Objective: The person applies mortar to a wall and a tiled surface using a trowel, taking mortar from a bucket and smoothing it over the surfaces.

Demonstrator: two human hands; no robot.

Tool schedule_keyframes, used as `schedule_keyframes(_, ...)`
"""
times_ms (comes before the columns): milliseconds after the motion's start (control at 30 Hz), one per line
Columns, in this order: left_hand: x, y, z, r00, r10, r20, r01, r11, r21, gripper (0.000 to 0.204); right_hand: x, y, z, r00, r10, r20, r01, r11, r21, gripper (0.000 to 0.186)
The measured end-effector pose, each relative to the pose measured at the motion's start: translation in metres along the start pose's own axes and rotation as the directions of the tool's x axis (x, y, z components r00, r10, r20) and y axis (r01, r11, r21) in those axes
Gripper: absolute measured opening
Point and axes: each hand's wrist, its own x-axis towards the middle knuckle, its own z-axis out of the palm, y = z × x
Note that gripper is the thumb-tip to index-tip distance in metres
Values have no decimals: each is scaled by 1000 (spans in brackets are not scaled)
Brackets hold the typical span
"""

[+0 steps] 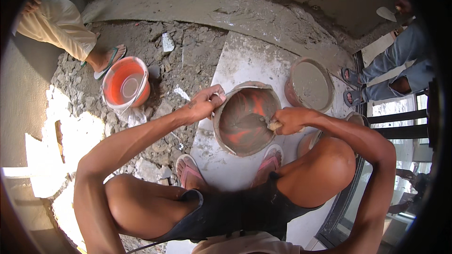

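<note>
A bucket (254, 84) stands between my feet, its orange inside smeared with wet grey mortar (235, 113). My left hand (206, 104) is closed on the bucket's left rim, thumb on top. Over the right side of the bucket, my right hand (291, 120) is wrapped round the handle of a trowel (274, 125). The trowel's mortar-coated blade reaches down into the bucket and is hard to tell from the mix. Streaks of bare orange show on the bucket's wall and bottom.
A bucket of smooth grey mortar (310, 84) stands to the right; another bucket (307, 145) is partly behind my right knee. An orange bucket (109, 87) sits on rubble (188, 61) at left. One person's sandalled foot (110, 61) is beside it; another person at right holds a trowel (386, 14).
</note>
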Motion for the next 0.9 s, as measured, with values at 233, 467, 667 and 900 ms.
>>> schedule_keyframes(233,20,13,15,998,-53,-28,51,997,-66,22,-1,64,51,967,-126,223,-124,531,838,34)
schedule_keyframes(467,14,-27,-30,936,-304,-179,228,908,-351,20,-51,66,3,972,-167,-168,201,213,956,49)
schedule_keyframes(667,5,-51,-36,930,-325,-174,274,925,-263,21,-11,46,-140,541,167,-824,612,593,523,43)
schedule_keyframes(900,1,-46,-18,953,-262,-152,238,958,-159,23,56,52,-242,267,147,-952,-168,980,104,39)
